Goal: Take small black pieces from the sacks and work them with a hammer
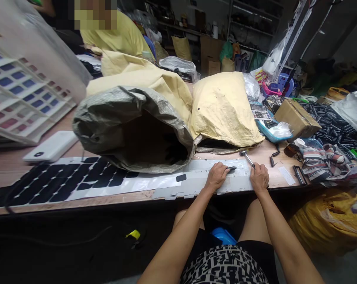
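My left hand (216, 176) is closed around a small black piece (232, 168), whose tip sticks out past the fingers to the right. It rests over a grey-white board (196, 188) at the table's front edge. In my right hand (259, 177) is the handle of a small hammer (249, 159), its metal head up and to the left above the board. Left of my hands, a single dark pad (181, 178) lies on a white sheet. Farther left, rows of black pads (60, 183) cover that sheet. Behind the board lies a woven sack (107, 122) with its mouth facing me and dark things inside.
A second yellow sack (222, 106) stands behind my hands. To the right are a cardboard box (298, 118), a calculator (259, 111), a striped cloth (326, 161) and a heap of black springs or screws (329, 122). A white crate (25, 94) and a co-worker (119, 35) are at left.
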Demonstrator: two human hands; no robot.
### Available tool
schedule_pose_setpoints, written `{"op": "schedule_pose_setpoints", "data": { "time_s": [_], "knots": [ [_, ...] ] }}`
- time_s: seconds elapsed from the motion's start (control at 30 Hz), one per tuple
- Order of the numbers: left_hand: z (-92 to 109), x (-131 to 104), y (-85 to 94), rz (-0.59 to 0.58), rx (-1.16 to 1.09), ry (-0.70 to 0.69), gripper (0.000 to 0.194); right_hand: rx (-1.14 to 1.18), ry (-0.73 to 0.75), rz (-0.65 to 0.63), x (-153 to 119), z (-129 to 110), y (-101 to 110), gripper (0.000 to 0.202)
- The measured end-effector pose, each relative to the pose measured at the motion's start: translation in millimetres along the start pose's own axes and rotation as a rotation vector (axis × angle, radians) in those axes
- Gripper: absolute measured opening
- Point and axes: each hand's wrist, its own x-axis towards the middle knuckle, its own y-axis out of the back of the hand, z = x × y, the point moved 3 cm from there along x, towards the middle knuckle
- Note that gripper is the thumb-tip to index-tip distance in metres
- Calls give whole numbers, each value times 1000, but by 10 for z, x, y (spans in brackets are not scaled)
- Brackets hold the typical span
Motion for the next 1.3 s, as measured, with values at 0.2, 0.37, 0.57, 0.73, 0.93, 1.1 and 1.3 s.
{"op": "schedule_pose_setpoints", "data": {
  "time_s": [0.2, 0.37, 0.57, 0.73, 0.93, 1.1, 1.3],
  "knots": [
    [-37, -19, -1, -1, -16, 12, 28, -60, 28, 32, -61, -42, -43, 29],
    [36, -29, 88, 42, -67, -11, 23, -68, 18, 24, -65, -36, -38, 28],
    [394, -674, 64, 83, -248, -191, 23, -64, 4, 14, -68, -37, -31, 27],
    [477, -1389, -391, -268, -243, -180, 24, -69, -1, -14, -65, -45, -22, 27],
    [255, -1488, -664, -706, 27, 186, 41, -57, 12, 14, -61, -32, -21, 28],
    [517, -1257, -237, -516, -166, -176, 26, -60, 26, 38, -40, -17, -43, 28],
    [-77, -515, 1021, 450, 23, 261, 34, -67, 33, 57, -33, -19, -50, 26]
  ]
}}
